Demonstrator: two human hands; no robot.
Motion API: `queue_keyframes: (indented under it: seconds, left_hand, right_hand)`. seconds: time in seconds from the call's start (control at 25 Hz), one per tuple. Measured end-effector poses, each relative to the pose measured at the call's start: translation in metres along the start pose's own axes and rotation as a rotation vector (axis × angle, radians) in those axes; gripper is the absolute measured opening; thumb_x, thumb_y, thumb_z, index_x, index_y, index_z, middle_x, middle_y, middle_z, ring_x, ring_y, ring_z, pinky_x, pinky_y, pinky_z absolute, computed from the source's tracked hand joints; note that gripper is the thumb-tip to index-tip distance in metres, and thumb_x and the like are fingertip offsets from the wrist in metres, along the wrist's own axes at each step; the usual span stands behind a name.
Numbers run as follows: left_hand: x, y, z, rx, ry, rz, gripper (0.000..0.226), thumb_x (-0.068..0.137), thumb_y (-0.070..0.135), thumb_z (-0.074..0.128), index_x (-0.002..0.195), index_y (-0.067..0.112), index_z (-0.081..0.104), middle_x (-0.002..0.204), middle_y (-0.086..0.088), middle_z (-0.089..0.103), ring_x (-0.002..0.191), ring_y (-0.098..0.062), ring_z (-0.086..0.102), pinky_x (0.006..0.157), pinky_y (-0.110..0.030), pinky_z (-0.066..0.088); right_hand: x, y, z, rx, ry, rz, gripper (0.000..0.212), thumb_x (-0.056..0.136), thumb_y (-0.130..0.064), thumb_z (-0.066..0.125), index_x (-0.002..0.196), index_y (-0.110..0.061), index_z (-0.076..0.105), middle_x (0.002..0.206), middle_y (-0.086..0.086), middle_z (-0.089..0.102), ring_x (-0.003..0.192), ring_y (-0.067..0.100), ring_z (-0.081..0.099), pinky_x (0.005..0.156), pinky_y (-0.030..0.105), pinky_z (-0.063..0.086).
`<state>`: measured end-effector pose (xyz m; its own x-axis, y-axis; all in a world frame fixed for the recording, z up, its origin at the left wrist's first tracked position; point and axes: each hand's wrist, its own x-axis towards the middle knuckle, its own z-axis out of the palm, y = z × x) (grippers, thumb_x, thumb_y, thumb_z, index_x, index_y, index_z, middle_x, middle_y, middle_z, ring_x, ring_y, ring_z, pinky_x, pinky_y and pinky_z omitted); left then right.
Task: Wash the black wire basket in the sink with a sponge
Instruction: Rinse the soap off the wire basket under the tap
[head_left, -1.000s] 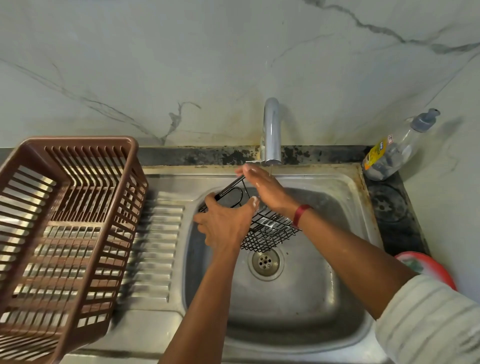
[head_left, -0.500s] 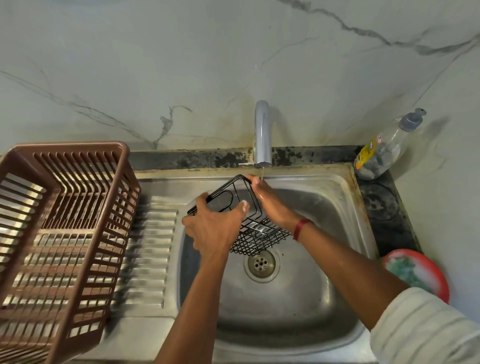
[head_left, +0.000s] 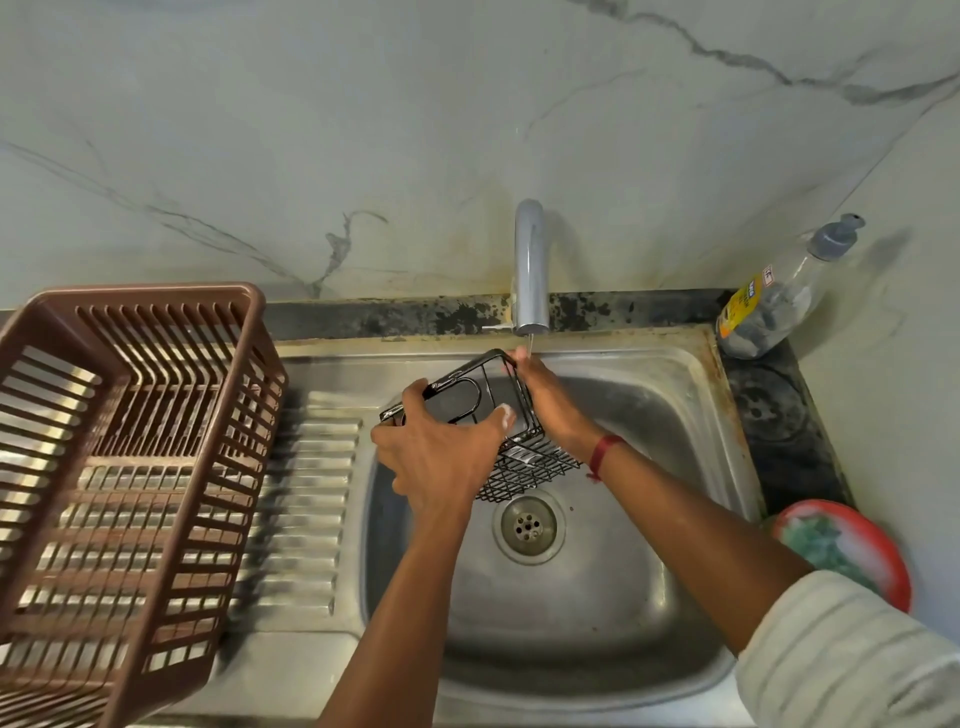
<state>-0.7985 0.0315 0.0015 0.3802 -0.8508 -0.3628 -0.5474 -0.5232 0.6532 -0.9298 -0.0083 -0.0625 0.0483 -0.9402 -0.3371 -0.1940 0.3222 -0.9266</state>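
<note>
a veined marble wall (head_left: 311, 130) fills the top of the view. below it a stainless steel sink (head_left: 571, 613) sits in the counter, its ribbed drainboard (head_left: 306, 499) to the left and a round drain (head_left: 528, 526) in the basin floor. a brown plastic dish rack (head_left: 119, 467) stands on the drainboard, tilted toward the camera. a grey tap (head_left: 530, 265) rises behind the basin, with a thin stream of water falling from its spout. a clear soap pump bottle (head_left: 769, 306) with a yellow label leans in the back right corner. a red bowl (head_left: 883, 556) at the right edge holds a green scrubber (head_left: 826, 545).

the black wire basket (head_left: 498, 431) is held tipped above the basin, just under the spout and over the drain. the left hand (head_left: 441, 457) is clamped around its near left side, thumb across the rim. the right hand (head_left: 545, 395) is closed on the far right edge, fingertips at the top corner beside the water; a red thread (head_left: 602, 454) circles that wrist.
</note>
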Motion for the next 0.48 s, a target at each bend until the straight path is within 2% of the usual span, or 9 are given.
queue_keyframes:
  seconds: [0.12,0.2,0.28,0.32,0.4,0.48]
  left_hand:
    - [-0.002,-0.001,0.004,0.005,-0.006,0.011,0.094,0.061,0.056,0.084,0.143,0.033,0.043,0.137,-0.015,0.034,0.127,-0.04,0.046,0.102,-0.057,0.047]
    - [0.0,-0.005,0.004,0.02,-0.006,0.011,0.095,0.061,0.057,0.084,0.143,0.033,0.044,0.135,-0.014,0.036,0.127,-0.04,0.047,0.103,-0.058,0.046]
    - [0.002,-0.007,0.003,0.04,-0.01,0.004,0.095,0.061,0.058,0.084,0.144,0.033,0.045,0.134,-0.014,0.036,0.127,-0.039,0.047,0.104,-0.058,0.046]
    - [0.001,-0.008,0.003,0.052,-0.016,0.001,0.096,0.061,0.059,0.084,0.145,0.033,0.045,0.135,-0.014,0.036,0.128,-0.039,0.046,0.104,-0.058,0.045]
    - [0.001,-0.01,0.004,0.069,-0.028,-0.011,0.097,0.061,0.06,0.084,0.146,0.034,0.044,0.137,-0.014,0.036,0.13,-0.04,0.045,0.105,-0.058,0.044]
    - [0.0,-0.012,0.007,0.079,-0.031,-0.012,0.099,0.061,0.061,0.085,0.147,0.033,0.044,0.138,-0.015,0.037,0.131,-0.04,0.044,0.104,-0.058,0.044]
  right_hand:
    - [-0.001,-0.03,0.006,0.094,0.025,-0.132,0.039,0.104,-0.036,0.041,0.12,-0.01,0.065,0.12,-0.003,0.065,0.114,0.009,0.059,0.091,0.014,0.042]
    - [0.001,-0.032,0.002,0.046,0.041,-0.144,0.035,0.103,-0.031,0.047,0.098,-0.006,0.071,0.1,0.001,0.072,0.096,0.012,0.067,0.086,0.019,0.048]
    - [-0.003,-0.024,-0.004,-0.073,0.044,-0.086,0.041,0.1,-0.044,0.047,0.085,-0.014,0.07,0.09,0.001,0.072,0.087,0.012,0.067,0.086,0.03,0.05]
    - [-0.007,-0.019,-0.006,-0.126,0.036,-0.069,0.037,0.098,-0.049,0.048,0.087,-0.021,0.069,0.092,-0.002,0.072,0.088,0.009,0.067,0.088,0.033,0.051]
    - [-0.013,-0.015,-0.006,-0.195,-0.004,-0.096,0.017,0.094,-0.043,0.059,0.103,-0.031,0.067,0.105,-0.009,0.069,0.1,0.003,0.063,0.092,0.029,0.05]
    - [-0.017,-0.021,-0.008,-0.19,-0.074,-0.112,0.031,0.089,-0.026,0.07,0.119,-0.031,0.063,0.119,-0.01,0.064,0.11,0.001,0.058,0.092,0.022,0.046]
